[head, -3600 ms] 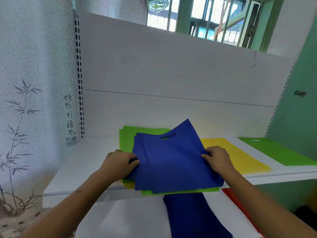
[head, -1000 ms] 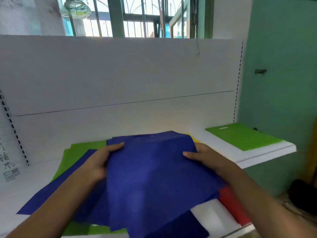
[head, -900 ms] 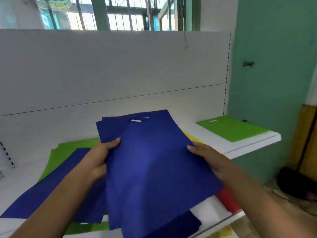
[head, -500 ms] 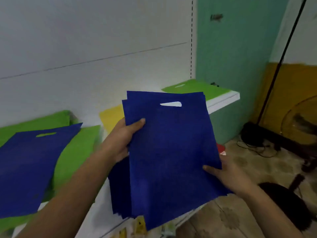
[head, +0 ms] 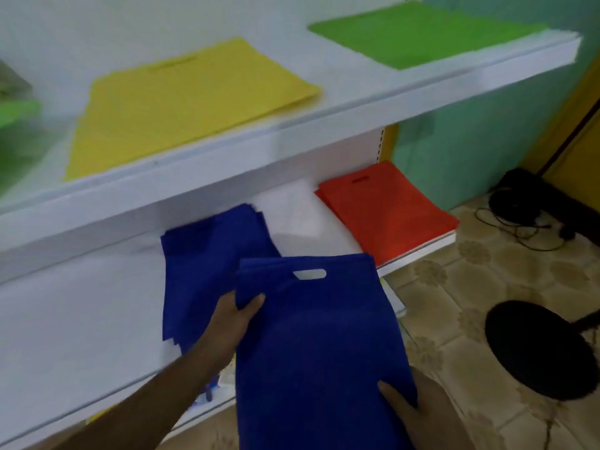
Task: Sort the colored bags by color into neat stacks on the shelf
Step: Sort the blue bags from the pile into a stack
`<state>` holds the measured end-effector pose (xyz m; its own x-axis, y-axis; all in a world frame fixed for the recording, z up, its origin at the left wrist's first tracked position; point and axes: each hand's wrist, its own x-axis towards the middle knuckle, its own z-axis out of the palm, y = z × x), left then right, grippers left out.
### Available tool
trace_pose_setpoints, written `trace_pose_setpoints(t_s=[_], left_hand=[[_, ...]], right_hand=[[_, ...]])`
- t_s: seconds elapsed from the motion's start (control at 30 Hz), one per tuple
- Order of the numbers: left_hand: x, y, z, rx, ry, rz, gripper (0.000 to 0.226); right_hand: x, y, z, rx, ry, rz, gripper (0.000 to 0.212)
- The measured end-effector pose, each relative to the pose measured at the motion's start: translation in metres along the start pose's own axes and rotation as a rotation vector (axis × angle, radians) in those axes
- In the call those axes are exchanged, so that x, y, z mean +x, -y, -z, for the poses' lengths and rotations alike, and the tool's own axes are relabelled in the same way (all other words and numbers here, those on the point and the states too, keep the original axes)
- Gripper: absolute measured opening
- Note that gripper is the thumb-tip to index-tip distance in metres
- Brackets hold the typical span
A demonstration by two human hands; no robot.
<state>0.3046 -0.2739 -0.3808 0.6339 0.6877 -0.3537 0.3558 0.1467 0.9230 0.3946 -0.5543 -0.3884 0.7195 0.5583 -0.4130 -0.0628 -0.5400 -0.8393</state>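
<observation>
Legible text, labels, brands, numbers, signs: none. The blue bags (head: 324, 345), yellow stack (head: 181, 102), green stack (head: 422, 34), red stack (head: 386, 209) and white shelf (head: 292, 131) all show plain, unprinted surfaces.

My head-worn camera, the only view, looks steeply down and forward from close above my hands, taking in the white upper shelf (head: 357, 102), lower shelf (head: 81, 319) and tiled floor (head: 470, 287).

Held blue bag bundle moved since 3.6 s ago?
Yes. The blue non-woven bag bundle left the upper white shelf and now hangs lower, before the lower white shelf.
</observation>
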Motion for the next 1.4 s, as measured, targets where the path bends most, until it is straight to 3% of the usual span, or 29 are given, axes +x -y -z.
trace_pose_setpoints(t_s=[0.1, 0.23, 0.37, 0.43, 0.53, 0.57, 0.67, 0.77, 0.87, 0.97, 1.07, 1.2, 1.4], left_hand=[[0.054, 0.022, 0.031, -0.008, -0.115, -0.028, 0.021], [0.122, 0.023, 0.087, -0.057, -0.240, -0.084, 0.023], [0.174, 0.025, 0.142, -0.064, -0.311, -0.095, 0.029], [0.201, 0.037, 0.165, 0.143, -0.367, -0.099, 0.040], [0.230, 0.054, 0.182, 0.861, -0.488, 0.004, 0.071], [0.231, 0.054, 0.179, 0.980, -0.524, 0.058, 0.079], [0.220, 0.046, 0.169, 1.022, -0.593, 0.079, 0.081], [0.188, 0.039, 0.155, 0.927, -0.550, -0.062, 0.063], [0.118, 0.029, 0.132, 0.638, -0.413, -0.209, 0.032], [0.027, 0.002, 0.116, 0.505, -0.262, -0.204, 0.051], [-0.066, -0.037, 0.121, 0.573, -0.160, -0.226, 0.034], [-0.166, -0.093, 0.154, 0.632, -0.073, -0.298, 0.015], [-0.266, -0.146, 0.226, 0.506, -0.134, -0.294, 0.018]], right_hand=[[0.064, -0.004, -0.028, -0.002, 0.051, 0.110, 0.066], [0.147, 0.016, -0.081, -0.059, 0.059, 0.295, 0.022], [0.206, 0.052, -0.140, -0.100, 0.002, 0.486, 0.034], [0.228, 0.060, -0.169, -0.194, -0.022, 0.515, 0.051], [0.243, 0.061, -0.201, -0.615, -0.151, 0.514, 0.065], [0.245, 0.059, -0.205, -0.703, -0.180, 0.533, 0.067], [0.245, 0.065, -0.201, -0.821, -0.234, 0.511, 0.058], [0.221, 0.083, -0.169, -0.773, -0.163, 0.485, 0.039], [0.180, 0.099, -0.132, -0.600, -0.008, 0.492, 0.025], [0.115, 0.128, -0.102, -0.286, 0.111, 0.399, 0.013], [0.049, 0.170, -0.094, -0.201, 0.341, 0.421, 0.015], [-0.027, 0.239, -0.100, -0.112, 0.499, 0.575, 0.019], [-0.083, 0.332, -0.121, -0.073, 0.589, 0.778, 0.019]])
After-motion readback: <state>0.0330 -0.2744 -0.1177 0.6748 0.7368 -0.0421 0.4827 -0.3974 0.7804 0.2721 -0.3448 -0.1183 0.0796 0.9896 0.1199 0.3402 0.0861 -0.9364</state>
